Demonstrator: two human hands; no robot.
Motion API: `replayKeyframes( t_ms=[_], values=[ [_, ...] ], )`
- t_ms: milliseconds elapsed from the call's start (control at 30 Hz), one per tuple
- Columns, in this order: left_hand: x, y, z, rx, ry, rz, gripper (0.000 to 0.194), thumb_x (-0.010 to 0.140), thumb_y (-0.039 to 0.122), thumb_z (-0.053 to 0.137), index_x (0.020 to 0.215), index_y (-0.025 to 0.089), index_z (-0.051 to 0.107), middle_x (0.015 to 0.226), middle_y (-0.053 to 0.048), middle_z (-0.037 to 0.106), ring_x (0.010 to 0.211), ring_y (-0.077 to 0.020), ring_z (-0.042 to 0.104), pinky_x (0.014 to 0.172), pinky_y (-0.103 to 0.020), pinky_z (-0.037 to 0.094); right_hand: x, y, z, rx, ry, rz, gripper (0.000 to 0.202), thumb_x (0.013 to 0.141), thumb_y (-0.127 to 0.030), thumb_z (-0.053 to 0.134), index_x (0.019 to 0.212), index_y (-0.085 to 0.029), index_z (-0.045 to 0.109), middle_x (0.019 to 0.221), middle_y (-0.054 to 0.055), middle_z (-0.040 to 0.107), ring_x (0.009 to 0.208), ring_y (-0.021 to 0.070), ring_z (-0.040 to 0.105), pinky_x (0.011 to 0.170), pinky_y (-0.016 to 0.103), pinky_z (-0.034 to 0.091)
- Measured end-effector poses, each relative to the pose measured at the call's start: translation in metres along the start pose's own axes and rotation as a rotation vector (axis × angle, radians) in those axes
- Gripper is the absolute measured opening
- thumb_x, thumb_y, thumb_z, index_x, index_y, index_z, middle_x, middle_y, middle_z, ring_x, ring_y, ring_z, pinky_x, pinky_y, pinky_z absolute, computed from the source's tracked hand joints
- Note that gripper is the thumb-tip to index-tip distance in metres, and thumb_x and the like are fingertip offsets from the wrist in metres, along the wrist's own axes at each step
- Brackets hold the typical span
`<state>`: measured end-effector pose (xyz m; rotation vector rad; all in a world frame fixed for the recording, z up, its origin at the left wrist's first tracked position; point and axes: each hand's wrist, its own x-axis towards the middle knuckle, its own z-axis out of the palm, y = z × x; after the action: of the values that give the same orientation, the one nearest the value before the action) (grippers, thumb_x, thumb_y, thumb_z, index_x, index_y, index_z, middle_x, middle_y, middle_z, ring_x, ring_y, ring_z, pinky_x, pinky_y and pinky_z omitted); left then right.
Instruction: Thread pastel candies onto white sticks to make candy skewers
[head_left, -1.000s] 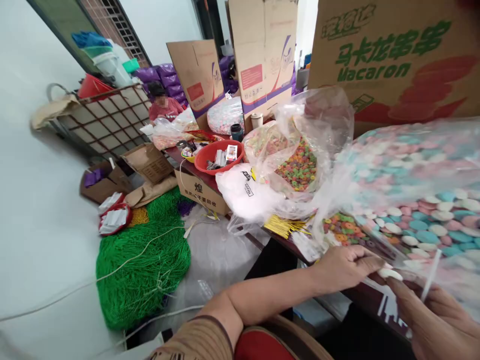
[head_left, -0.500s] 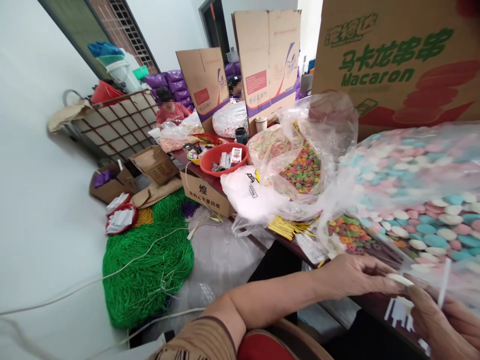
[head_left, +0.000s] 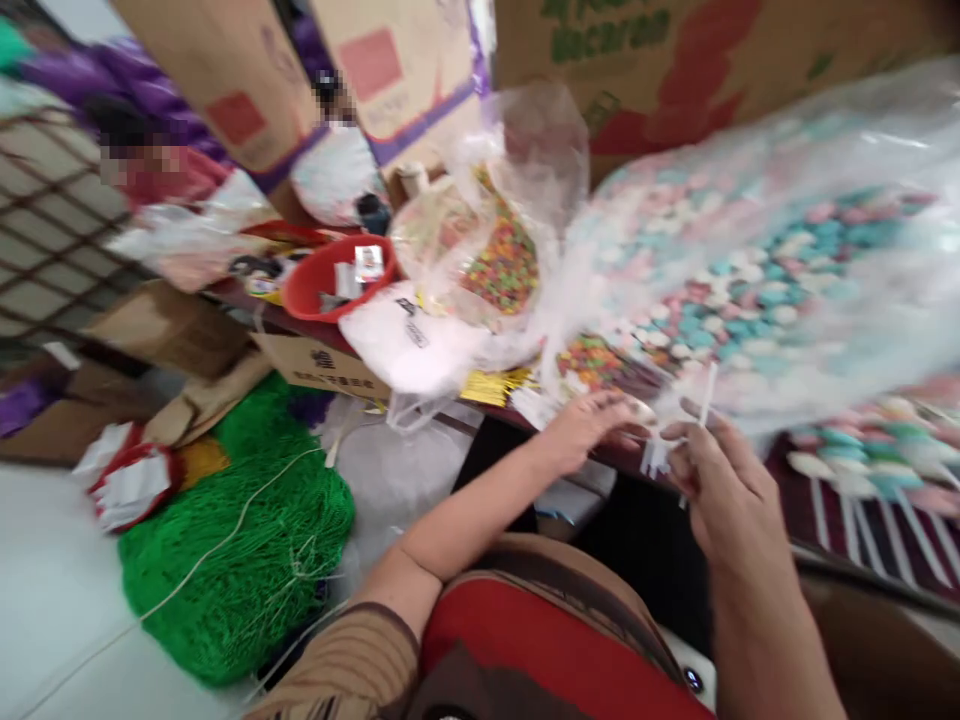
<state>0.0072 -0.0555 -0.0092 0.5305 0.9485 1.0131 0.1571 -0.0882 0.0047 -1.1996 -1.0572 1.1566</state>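
Observation:
My left hand pinches a white marshmallow disc between its fingertips, just left of my right hand. A thin white stick stands up between the closed fingers of my right hand. The two hands are close but apart, over the table edge. More white sticks lie below and between them. Behind the hands spreads a big clear bag of pink, white and blue marshmallow discs. Coloured ring cereal lies just beyond my left hand. Motion blurs the fingertips.
Marshmallow skewers lie at the right. Leftward along the table are yellow ties, a white bag, a cereal bag and a red basin. Green netting heaps on the floor. A co-worker sits far left.
My view has swung down and right, showing the skewers at the right. Both hands now appear further left and higher in view, still with the white disc and the stick, and slightly further apart.

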Motion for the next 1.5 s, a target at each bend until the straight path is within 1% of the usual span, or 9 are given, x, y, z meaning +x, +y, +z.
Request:
replayKeyframes(
  t_ms=[100, 267, 433, 600, 733, 900, 1200, 1333, 1500],
  values=[
    [-0.001, 0.007, -0.001, -0.049, -0.042, 0.014, 0.042, 0.067, 0.040, 0.092, 0.092, 0.014, 0.070, 0.088, -0.005, 0.079, 0.077, -0.0141, 0.074, 0.071, -0.023, 0.055, -0.017, -0.006, -0.002, 0.031, 0.020, 0.085, 0.024, 0.092, -0.042, 0.071, 0.105, -0.022, 0.077, 0.074, -0.001, 0.065, 0.048, 0.0065, 0.042, 0.042, 0.021, 0.029],
    [-0.001, 0.006, 0.002, -0.044, 0.051, 0.074, 0.055, 0.055, 0.043, 0.099, 0.093, 0.014, 0.071, 0.079, -0.001, 0.078, 0.067, -0.0121, 0.072, 0.070, -0.026, 0.059, -0.046, -0.008, -0.010, -0.210, -0.179, 0.159, 0.037, 0.098, -0.043, 0.058, 0.120, -0.018, 0.075, 0.054, -0.005, 0.059, 0.041, 0.0096, 0.045, 0.044, 0.023, 0.037],
    [0.002, 0.001, 0.002, -0.010, 0.032, 0.118, 0.052, 0.068, 0.049, 0.093, 0.101, 0.014, 0.074, 0.092, -0.008, 0.082, 0.088, -0.0191, 0.078, 0.086, -0.033, 0.063, -0.043, -0.010, -0.006, -0.382, -0.219, 0.039, 0.039, 0.097, -0.036, 0.053, 0.118, -0.015, 0.079, 0.045, -0.007, 0.050, 0.043, 0.0105, 0.044, 0.053, 0.025, 0.044],
    [0.006, -0.006, -0.004, 0.124, 0.018, 0.198, 0.050, 0.078, 0.055, 0.085, 0.109, 0.016, 0.077, 0.103, -0.009, 0.083, 0.098, -0.0217, 0.079, 0.093, -0.036, 0.062, -0.040, -0.007, -0.005, -0.406, -0.197, 0.042, 0.041, 0.097, -0.038, 0.053, 0.117, -0.015, 0.081, 0.046, -0.007, 0.046, 0.042, 0.0109, 0.040, 0.048, 0.025, 0.039],
    [0.005, -0.008, -0.011, 0.458, 0.045, 0.421, 0.044, 0.087, 0.056, 0.077, 0.115, 0.023, 0.079, 0.117, -0.007, 0.082, 0.104, -0.0222, 0.078, 0.097, -0.037, 0.061, -0.041, -0.008, -0.010, -0.383, -0.191, 0.095, 0.042, 0.095, -0.041, 0.055, 0.114, -0.014, 0.082, 0.048, -0.006, 0.042, 0.043, 0.0107, 0.038, 0.044, 0.024, 0.033],
    [0.002, -0.006, -0.014, 0.867, 0.092, 0.657, 0.023, 0.094, 0.042, 0.073, 0.111, 0.028, 0.082, 0.118, -0.003, 0.082, 0.113, -0.0229, 0.077, 0.105, -0.037, 0.059, -0.037, -0.020, -0.018, -0.315, -0.246, 0.225, 0.040, 0.094, -0.043, 0.058, 0.108, -0.014, 0.082, 0.049, -0.007, 0.040, 0.044, 0.0093, 0.035, 0.044, 0.023, 0.028],
    [0.001, -0.027, -0.013, 0.987, 0.106, 0.804, 0.027, 0.101, 0.035, 0.062, 0.121, 0.029, 0.079, 0.121, -0.005, 0.081, 0.110, -0.0225, 0.078, 0.102, -0.037, 0.061, -0.039, -0.007, 0.001, -0.192, -0.121, 0.221, 0.038, 0.093, -0.050, 0.061, 0.099, -0.017, 0.077, 0.047, -0.008, 0.039, 0.042, 0.0086, 0.034, 0.042, 0.023, 0.025],
    [-0.002, -0.035, -0.012, 1.116, 0.000, 0.825, 0.030, 0.103, 0.029, 0.055, 0.122, 0.025, 0.078, 0.122, -0.007, 0.081, 0.112, -0.0213, 0.077, 0.103, -0.036, 0.060, -0.033, 0.006, 0.008, -0.145, -0.061, 0.216, 0.040, 0.092, -0.059, 0.064, 0.083, -0.021, 0.066, 0.047, -0.008, 0.040, 0.040, 0.0084, 0.034, 0.040, 0.023, 0.025],
    [0.000, -0.030, -0.014, 1.134, -0.009, 0.834, 0.032, 0.105, 0.030, 0.051, 0.123, 0.024, 0.077, 0.119, -0.008, 0.082, 0.111, -0.0199, 0.077, 0.102, -0.035, 0.060, -0.025, 0.011, 0.006, -0.025, -0.113, 0.311, 0.047, 0.089, -0.067, 0.066, 0.083, -0.021, 0.061, 0.056, -0.005, 0.059, 0.041, 0.0078, 0.045, 0.041, 0.021, 0.034]
  ],
)
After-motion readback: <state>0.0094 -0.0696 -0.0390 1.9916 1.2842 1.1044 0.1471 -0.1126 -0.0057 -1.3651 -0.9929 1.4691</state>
